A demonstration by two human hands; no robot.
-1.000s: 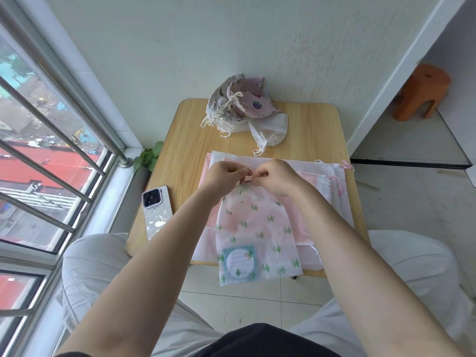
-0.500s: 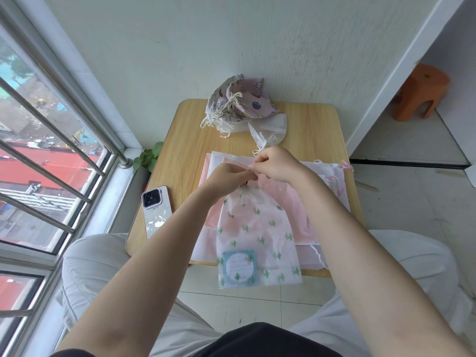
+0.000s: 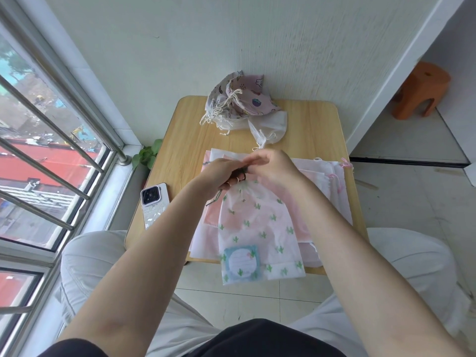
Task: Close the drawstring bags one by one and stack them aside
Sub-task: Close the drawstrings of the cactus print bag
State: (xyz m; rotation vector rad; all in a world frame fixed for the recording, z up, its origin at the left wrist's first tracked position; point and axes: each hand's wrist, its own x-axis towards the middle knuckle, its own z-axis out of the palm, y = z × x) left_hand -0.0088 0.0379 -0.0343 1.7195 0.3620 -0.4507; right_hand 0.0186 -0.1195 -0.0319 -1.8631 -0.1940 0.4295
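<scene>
Tabletop (image 3: 180, 140): cactus bag (image 3: 257, 228) lies lengthwise, neck pointing toward wall.

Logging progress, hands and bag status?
Both hands, left and right, gripping neck of pink cactus-print drawstring bag. Neck gathered. Nothing in the way.

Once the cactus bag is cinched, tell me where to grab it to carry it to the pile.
Grip the cactus bag at its gathered neck, just below where the left hand and right hand now pinch it. Come from above, on the near side. The neck is bunched narrow enough for fingers to close round; the body lies flat and wide over the table edge, so it would likely just hang below.
</scene>
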